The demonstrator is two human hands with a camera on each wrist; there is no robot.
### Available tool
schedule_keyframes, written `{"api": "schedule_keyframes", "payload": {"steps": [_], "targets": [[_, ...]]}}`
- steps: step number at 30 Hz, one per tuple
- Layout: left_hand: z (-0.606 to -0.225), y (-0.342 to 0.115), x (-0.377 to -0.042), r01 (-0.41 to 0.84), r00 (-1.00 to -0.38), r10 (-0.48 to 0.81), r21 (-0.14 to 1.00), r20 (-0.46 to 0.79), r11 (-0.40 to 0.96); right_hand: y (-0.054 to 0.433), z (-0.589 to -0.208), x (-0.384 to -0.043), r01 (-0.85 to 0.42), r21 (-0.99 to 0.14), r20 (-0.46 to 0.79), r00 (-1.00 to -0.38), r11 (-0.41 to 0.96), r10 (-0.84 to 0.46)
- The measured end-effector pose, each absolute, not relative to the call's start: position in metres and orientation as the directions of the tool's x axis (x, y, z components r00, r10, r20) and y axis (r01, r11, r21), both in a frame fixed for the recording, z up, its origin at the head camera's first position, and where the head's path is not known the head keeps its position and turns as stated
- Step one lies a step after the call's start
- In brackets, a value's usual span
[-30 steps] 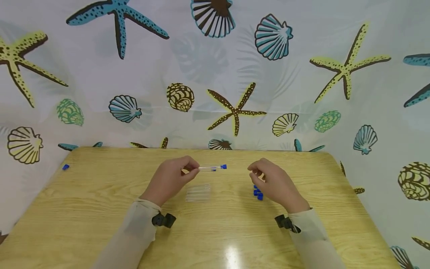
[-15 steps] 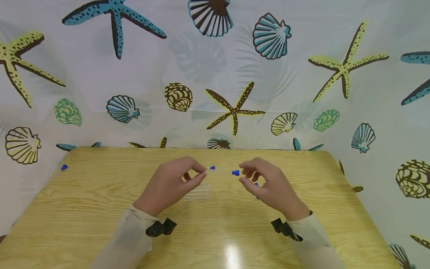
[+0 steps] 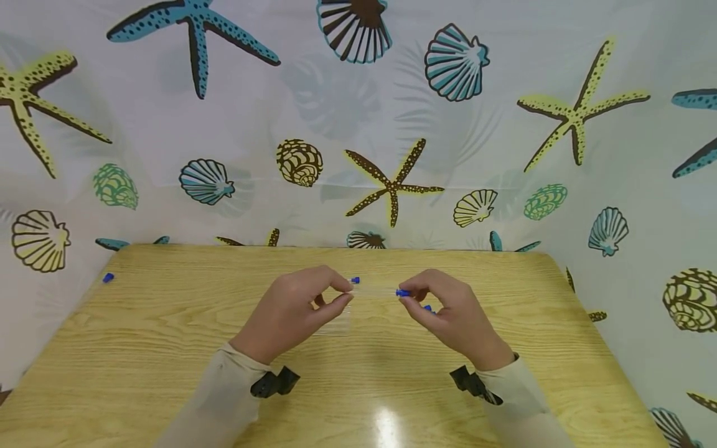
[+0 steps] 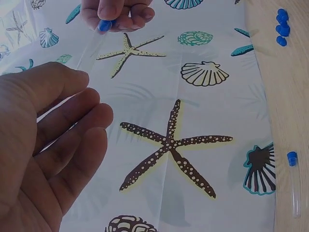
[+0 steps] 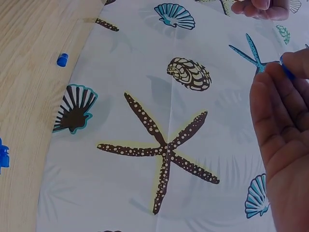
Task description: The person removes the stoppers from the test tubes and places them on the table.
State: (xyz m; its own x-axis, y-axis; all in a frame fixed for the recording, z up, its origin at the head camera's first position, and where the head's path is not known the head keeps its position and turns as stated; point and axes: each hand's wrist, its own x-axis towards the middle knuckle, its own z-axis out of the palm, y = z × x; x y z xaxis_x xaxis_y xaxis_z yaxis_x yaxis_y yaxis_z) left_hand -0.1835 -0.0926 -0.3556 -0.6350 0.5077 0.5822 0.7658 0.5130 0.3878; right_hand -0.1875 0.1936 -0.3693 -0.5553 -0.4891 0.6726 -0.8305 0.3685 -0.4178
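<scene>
My left hand [image 3: 299,305] pinches the near end of a clear, thin test tube [image 3: 372,291] between thumb and fingertips. The tube points right, with a blue cap [image 3: 401,292] at its far end. My right hand [image 3: 450,305] pinches that cap with thumb and fingers. In the left wrist view the tube [image 4: 91,50] slants up to the cap [image 4: 104,25], held by the right hand [image 4: 118,13]. The right wrist view shows the cap [image 5: 287,70] mostly covered by the fingers.
Beyond the hands lies another tube [image 4: 296,198] with a blue cap [image 3: 355,280]. Several clear tubes [image 3: 335,326] lie partly hidden below the left hand. Loose blue caps [image 4: 283,29] sit near the right hand; another blue piece [image 3: 109,277] is far left on the wooden table [image 3: 140,348].
My left hand has moved right and slightly nearer with the capped tube. My right hand has moved left, and its fingers, apart before, now pinch the blue cap.
</scene>
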Motion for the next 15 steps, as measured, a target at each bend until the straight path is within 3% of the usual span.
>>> {"api": "schedule_keyframes", "payload": {"steps": [6, 15], "targets": [[-0.3566, -0.0915, -0.181, 0.733, -0.668, 0.485, 0.391, 0.564, 0.557, 0.1921, -0.3698, -0.1857, -0.842, -0.393, 0.705, -0.534, 0.37, -0.467], [-0.3599, -0.0908, -0.1801, 0.773, -0.62, 0.486, 0.371, 0.617, 0.515, 0.1905, -0.3719, -0.1825, -0.843, -0.406, 0.701, -0.534, 0.352, -0.472]]}}
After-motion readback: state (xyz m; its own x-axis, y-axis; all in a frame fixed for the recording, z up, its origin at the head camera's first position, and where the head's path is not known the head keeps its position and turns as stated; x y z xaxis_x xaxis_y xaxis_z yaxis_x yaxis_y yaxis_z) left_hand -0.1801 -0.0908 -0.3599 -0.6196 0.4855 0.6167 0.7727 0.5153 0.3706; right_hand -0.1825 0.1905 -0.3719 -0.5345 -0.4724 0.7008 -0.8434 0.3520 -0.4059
